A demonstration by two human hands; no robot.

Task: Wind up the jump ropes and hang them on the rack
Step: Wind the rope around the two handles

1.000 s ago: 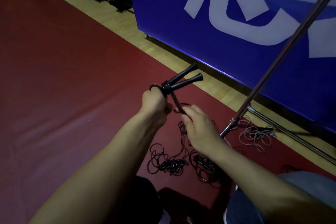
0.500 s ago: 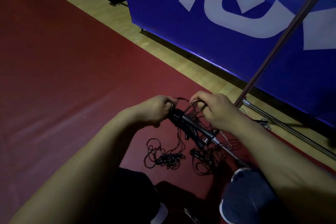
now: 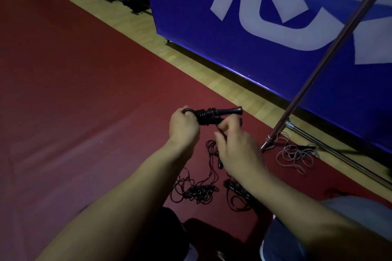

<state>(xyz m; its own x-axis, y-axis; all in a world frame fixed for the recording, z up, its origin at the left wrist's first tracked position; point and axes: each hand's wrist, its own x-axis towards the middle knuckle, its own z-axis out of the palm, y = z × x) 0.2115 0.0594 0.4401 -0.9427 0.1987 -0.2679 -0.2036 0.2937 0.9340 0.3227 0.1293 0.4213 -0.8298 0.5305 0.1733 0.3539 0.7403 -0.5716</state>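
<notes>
Left hand (image 3: 184, 127) fingers curled round wound jump rope (image 3: 209, 115), right hand (image 3: 235, 146) fingers pinching its cord just beside

You face a blue banner (image 3: 265, 34) carrying large white strokes of a Chinese character, cut off by the top edge. The visible lower part looks like the heart radical 心, but you cannot read the whole character. No other writing shows.
</notes>
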